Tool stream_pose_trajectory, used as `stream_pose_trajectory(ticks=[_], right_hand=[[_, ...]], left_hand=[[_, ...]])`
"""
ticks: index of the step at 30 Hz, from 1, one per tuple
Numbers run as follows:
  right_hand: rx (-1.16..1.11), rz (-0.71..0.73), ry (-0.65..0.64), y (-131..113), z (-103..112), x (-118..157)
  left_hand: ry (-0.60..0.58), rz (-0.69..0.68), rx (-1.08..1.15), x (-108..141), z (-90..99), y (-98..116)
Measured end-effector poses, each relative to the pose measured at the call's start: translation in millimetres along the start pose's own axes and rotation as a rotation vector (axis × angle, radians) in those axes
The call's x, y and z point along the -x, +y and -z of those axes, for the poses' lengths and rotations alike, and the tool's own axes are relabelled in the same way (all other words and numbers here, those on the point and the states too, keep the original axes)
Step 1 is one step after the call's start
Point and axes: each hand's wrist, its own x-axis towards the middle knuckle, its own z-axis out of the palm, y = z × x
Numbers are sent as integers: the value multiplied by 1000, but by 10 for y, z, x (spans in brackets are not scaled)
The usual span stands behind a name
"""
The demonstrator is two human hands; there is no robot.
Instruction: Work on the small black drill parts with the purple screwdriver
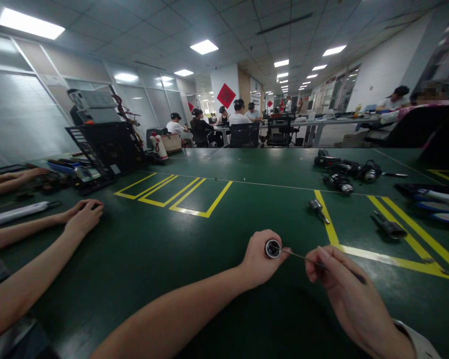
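Observation:
My left hand [262, 259] is wrapped round a small round part [273, 248] with a metal rim and a dark hollow end facing up. In my right hand [340, 279] is a thin metal tool [299, 255], pinched between thumb and fingers. Its tip reaches the open end of the round part; whether it touches inside is too small to tell. Beyond my right hand, a metal chuck piece [318, 209] lies near a yellow tape line, and a dark cylindrical part [391, 227] lies further right.
Several dark tool bodies [340, 172] lie at the back right, with blue-and-white handled items [443, 204] at the right edge. A co-worker's hands [84, 214] rest on the green table [153, 259] at left. Black equipment [112, 149] stands behind them.

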Motion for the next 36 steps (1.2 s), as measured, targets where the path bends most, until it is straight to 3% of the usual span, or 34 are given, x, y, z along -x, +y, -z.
stream_pose_trajectory(ticks=[13,21,25,30,36], right_hand=[[20,53,-7,15,25,-12],[494,181,-199,69,51,-4],[599,293,-200,43,15,27],[557,363,-165,78,43,74],[288,334,-75,150,144,61]], left_hand=[[85,71,149,-6,-4,18],[27,13,52,2,-15,-8],[60,9,34,5,-27,-33],[60,16,-3,2,-37,-101],[-2,66,-122,9,-16,-62]])
